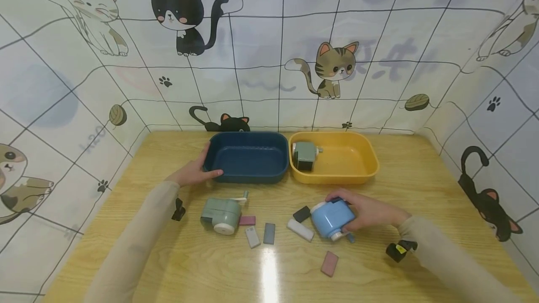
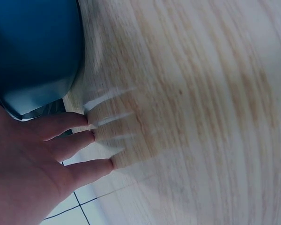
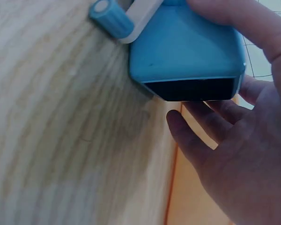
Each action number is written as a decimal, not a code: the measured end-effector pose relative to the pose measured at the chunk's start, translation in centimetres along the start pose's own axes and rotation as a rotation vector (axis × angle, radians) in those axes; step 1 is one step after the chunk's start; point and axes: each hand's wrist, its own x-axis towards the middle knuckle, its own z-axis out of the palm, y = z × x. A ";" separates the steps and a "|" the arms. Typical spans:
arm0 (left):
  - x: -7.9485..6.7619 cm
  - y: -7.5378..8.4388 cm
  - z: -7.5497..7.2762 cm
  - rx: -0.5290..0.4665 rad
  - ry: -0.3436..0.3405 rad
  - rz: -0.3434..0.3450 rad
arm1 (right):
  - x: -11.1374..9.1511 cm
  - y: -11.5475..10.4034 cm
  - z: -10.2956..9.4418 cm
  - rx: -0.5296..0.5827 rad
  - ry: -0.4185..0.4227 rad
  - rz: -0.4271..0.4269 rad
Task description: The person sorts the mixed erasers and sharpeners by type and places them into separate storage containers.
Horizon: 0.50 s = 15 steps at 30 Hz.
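My right hand [image 1: 366,209] grips a light blue hand-crank pencil sharpener [image 1: 330,219], thumb on one side and fingers around the other. In the right wrist view the sharpener [image 3: 187,47] is close over the wood, its crank [image 3: 114,18] pointing away from the palm. At the left end of a dark blue basin [image 1: 248,179], my left hand [image 1: 193,169] spreads around the corner, thumb along the front. The left wrist view has its straight fingers [image 2: 91,171] touching the table beside the basin. A grey-green crank sharpener [image 1: 221,214] lies nearer me.
Right of the blue basin, a yellow basin [image 1: 349,179] holds another green sharpener [image 1: 304,154]. Several small blocks lie about the table, among them a black one [image 1: 301,214], a white one [image 1: 300,230] and a pink one [image 1: 330,263]. A cat-print backdrop [image 1: 261,41] rises behind.
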 end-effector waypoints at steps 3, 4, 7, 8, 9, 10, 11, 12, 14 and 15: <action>0.1 -0.1 0.0 0.005 0.003 0.005 | -0.1 0.2 0.3 0.014 0.028 -0.007; 0.1 -0.1 0.0 0.006 0.005 0.005 | -0.1 0.2 0.4 0.023 0.036 -0.007; 0.1 -0.1 0.0 0.004 0.006 0.005 | -0.1 0.3 0.5 0.044 0.057 -0.006; 0.1 0.0 0.0 0.005 0.007 0.006 | -0.1 0.2 0.6 0.051 0.062 -0.006; 0.1 0.0 0.0 0.006 0.007 0.005 | -0.1 0.2 0.6 0.053 0.067 -0.005; 0.1 0.0 0.0 0.005 0.007 0.004 | -0.1 0.2 0.6 0.055 0.070 -0.004; 0.1 0.0 0.0 0.007 0.007 0.003 | -0.1 0.3 0.6 0.055 0.073 -0.005; 0.1 0.0 -0.1 0.007 0.007 0.003 | -0.1 0.3 0.6 0.055 0.076 -0.008; 0.1 0.0 0.0 0.008 0.007 0.001 | 0.0 0.4 0.7 0.058 0.082 -0.009; 0.1 0.0 0.0 0.009 0.006 -0.002 | 0.0 0.4 0.7 0.062 0.084 -0.008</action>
